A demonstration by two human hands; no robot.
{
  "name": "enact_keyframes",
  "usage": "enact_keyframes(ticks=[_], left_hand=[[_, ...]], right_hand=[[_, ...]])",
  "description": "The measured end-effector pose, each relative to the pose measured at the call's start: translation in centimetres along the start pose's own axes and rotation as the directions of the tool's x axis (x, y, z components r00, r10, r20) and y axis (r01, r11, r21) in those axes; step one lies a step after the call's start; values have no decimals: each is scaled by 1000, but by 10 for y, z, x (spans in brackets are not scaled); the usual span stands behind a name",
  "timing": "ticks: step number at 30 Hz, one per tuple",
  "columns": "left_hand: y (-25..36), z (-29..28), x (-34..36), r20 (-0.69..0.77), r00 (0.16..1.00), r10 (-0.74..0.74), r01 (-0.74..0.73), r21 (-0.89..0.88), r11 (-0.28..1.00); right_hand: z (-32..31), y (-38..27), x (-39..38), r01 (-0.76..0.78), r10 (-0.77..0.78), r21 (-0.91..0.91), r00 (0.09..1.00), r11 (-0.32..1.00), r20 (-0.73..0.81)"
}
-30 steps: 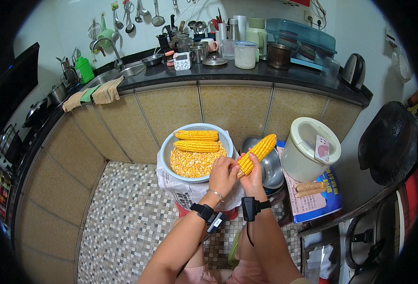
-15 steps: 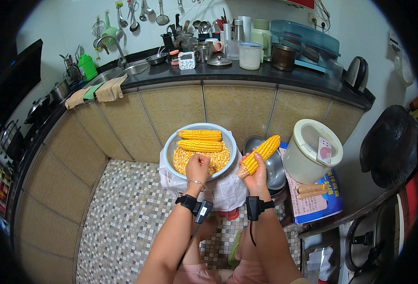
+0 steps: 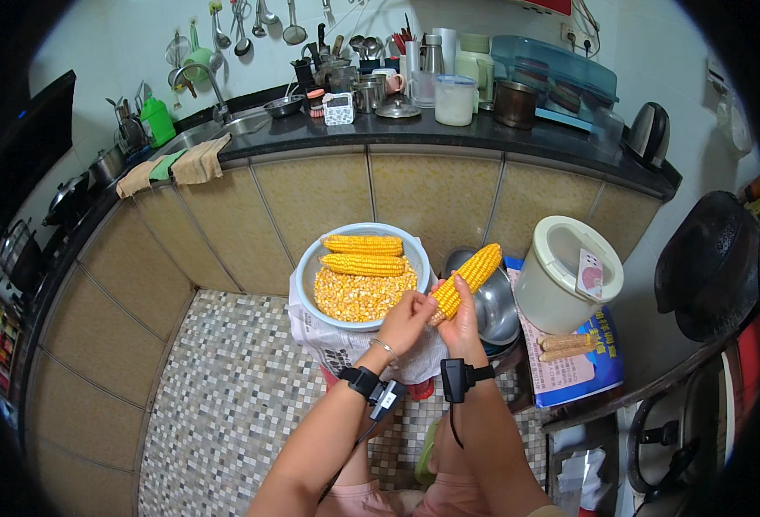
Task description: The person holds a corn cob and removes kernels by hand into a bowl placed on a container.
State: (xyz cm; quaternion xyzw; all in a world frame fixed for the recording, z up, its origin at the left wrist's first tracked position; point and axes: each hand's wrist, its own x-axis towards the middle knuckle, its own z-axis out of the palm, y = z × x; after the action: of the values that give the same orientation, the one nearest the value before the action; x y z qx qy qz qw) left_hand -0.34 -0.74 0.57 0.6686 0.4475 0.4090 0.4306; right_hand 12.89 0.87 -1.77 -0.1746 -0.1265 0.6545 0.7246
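Observation:
My right hand (image 3: 460, 320) is wrapped round an ear of corn (image 3: 473, 277), tilted with its upper end to the right. Near its lower end some kernels are off and the pale cob shows. Bent and pressed together, the fingers of my left hand (image 3: 407, 322) pinch at that lower end; the exact contact is partly hidden. Just left is a light blue basin (image 3: 304, 280) holding a bed of loose corn kernels (image 3: 358, 295). Two whole ears of corn (image 3: 364, 264) lie across the back of the basin.
Beneath the basin is printed paper (image 3: 311, 338). A steel bowl (image 3: 499, 314) sits behind my right hand. Right of it, a cream bucket (image 3: 535, 293) and bare cobs (image 3: 567, 346) rest on a printed sheet (image 3: 604, 370). The counter (image 3: 328, 142) runs behind.
My left hand has moved right and nearer, from over the kernels in the basin to the lower end of the ear. The ear in my right hand has shifted slightly left.

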Motion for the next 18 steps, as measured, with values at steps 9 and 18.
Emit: enact_keyframes(ticks=[9, 18], left_hand=[[-2, 29, 2, -8, 1000, 16, -15, 29, 999], [8, 23, 1, 144, 983, -115, 160, -364, 917]], right_hand=[[4, -5, -7, 28, -27, -12, 1000, 1000, 13], [16, -1, -13, 68, -66, -47, 996, 997, 53]])
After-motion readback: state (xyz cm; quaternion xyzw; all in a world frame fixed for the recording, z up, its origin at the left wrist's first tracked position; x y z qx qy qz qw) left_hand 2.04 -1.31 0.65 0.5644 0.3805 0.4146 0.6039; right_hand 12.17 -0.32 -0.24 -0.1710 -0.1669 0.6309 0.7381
